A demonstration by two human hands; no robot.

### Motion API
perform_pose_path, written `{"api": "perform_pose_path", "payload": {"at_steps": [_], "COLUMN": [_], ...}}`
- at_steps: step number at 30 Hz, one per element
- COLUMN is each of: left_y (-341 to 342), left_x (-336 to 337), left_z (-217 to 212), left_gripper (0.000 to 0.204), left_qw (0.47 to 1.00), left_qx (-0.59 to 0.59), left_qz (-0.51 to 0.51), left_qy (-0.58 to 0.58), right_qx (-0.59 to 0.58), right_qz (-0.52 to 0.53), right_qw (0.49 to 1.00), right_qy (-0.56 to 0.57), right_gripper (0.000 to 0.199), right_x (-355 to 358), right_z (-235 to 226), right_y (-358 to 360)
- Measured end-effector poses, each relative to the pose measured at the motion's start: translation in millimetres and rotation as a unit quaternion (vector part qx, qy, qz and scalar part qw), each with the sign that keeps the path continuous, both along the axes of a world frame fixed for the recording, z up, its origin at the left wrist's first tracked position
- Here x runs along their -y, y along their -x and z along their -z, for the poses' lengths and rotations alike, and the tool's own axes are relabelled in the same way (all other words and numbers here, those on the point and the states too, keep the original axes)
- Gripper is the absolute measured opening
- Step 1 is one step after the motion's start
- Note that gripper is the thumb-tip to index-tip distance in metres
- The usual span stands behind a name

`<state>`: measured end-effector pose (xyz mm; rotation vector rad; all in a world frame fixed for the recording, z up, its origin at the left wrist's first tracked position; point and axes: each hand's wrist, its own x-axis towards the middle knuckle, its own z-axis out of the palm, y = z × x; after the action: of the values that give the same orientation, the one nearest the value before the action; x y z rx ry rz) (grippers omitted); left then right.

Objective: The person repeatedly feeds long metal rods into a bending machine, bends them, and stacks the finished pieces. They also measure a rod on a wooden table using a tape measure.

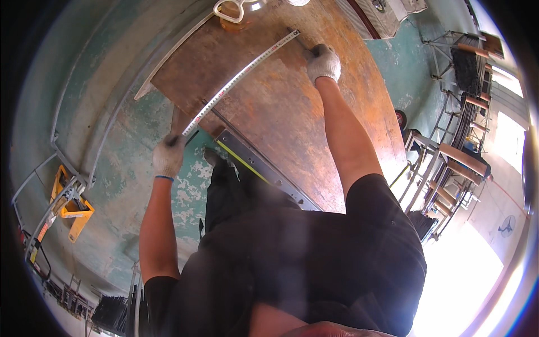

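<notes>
A white tape measure blade [227, 87] stretches in a gentle curve across the corner of a brown, worn tabletop [269, 106]. Its lower end reaches my left hand [168, 156], in a pale knitted glove with dark fingertips, closed on it beyond the table's edge. A short dark thin piece [192, 137] sticks out beside that hand. My right hand [324, 63], gloved alike, is closed over the tabletop. A thin dark rod [297, 38] runs from its fingers to the blade's far end. The fingers hide the rod's other end.
Along the table's near edge lies a dark metal bar with holes [261, 168] and a yellow-green strip. A white-handled container [230, 12] stands at the far edge. Racks with dark rods [466, 140] stand at right, a yellow frame [73, 205] at left.
</notes>
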<state>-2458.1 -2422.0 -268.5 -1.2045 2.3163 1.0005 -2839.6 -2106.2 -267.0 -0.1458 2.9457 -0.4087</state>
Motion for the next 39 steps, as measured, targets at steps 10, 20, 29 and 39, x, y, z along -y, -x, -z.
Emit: {"api": "perform_pose_path", "payload": {"at_steps": [10,20,29,39], "left_y": [2.2,-2.2,12.8,11.5], "left_x": [7.8,7.8,-1.8,6.4], "left_z": [-23.7,-21.5,-17.9,-22.9], "left_gripper": [0.045,0.041,0.042,0.044], "left_qw": [1.0,0.999,0.999,0.999], "left_qx": [0.02,0.019,-0.012,0.035], "left_qz": [0.003,-0.033,-0.027,0.008], "left_qy": [-0.007,-0.028,-0.023,0.001], "right_qx": [0.034,0.02,0.061,0.043], "right_qz": [0.032,0.013,0.042,0.022], "right_qw": [0.999,0.999,0.997,0.998], "right_qy": [-0.018,-0.034,-0.016,-0.039], "right_gripper": [0.034,0.034,0.037,0.035], "right_x": [-6.5,-13.2,-3.8,-3.9], "right_z": [10.7,26.6,6.9,6.6], "right_y": [18.9,25.9,18.4,20.6]}}
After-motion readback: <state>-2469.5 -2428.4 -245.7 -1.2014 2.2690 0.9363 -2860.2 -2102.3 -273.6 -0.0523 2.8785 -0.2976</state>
